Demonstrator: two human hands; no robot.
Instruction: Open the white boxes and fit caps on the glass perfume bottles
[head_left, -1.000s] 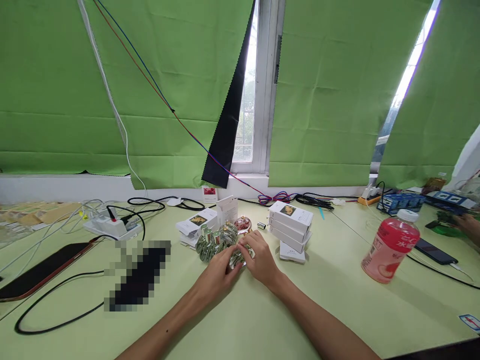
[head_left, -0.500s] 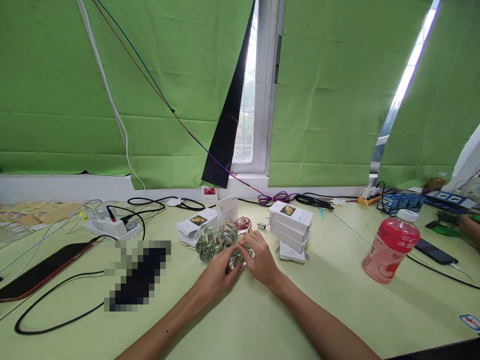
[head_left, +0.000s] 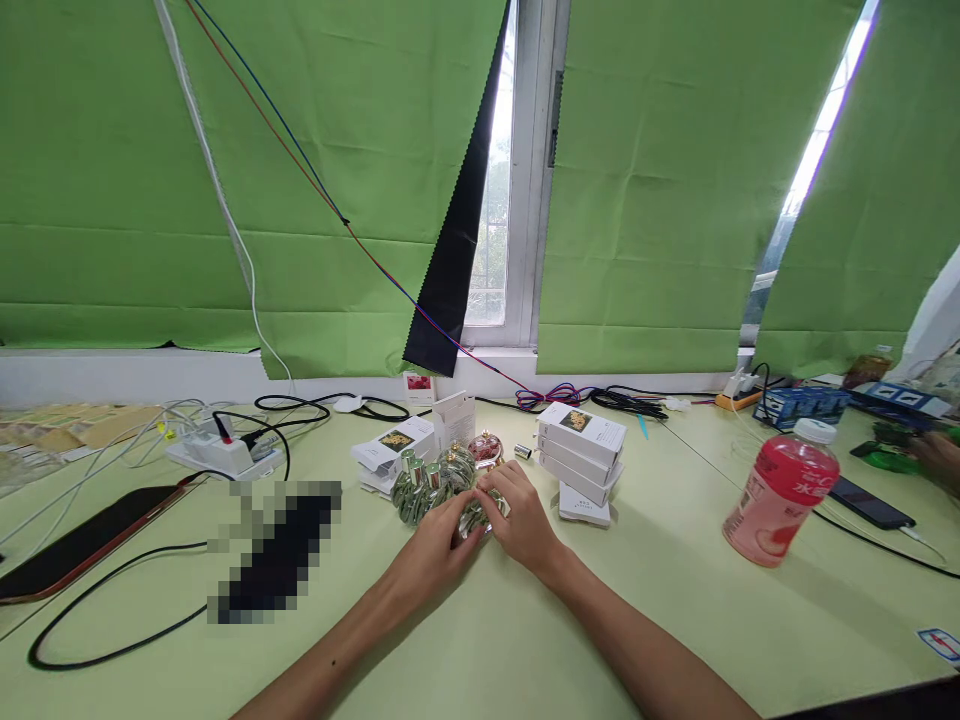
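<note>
My left hand [head_left: 442,538] is closed around a round, ribbed glass perfume bottle [head_left: 471,518] near the table's middle. From the other side my right hand [head_left: 519,518] meets it, fingers pinched at the bottle's top. The fingers hide most of that bottle's neck. Close by on the left stand several similar glass bottles [head_left: 409,500], some with shiny caps [head_left: 433,474]. A pinkish-red round bottle [head_left: 486,450] with gold trim sits just behind my hands. A loose silver cap [head_left: 523,452] lies to its right.
White boxes are stacked at right [head_left: 581,450] and left [head_left: 396,440] of the bottles. Farther right are a pink drink bottle [head_left: 784,495] and a phone [head_left: 874,503]. Another person's hand [head_left: 941,458] is at the far right. A power strip [head_left: 225,455] and cables occupy the left.
Both my hands keep the same place and grip on the perfume bottle. At the far right, the other person's hand has shifted slightly.
</note>
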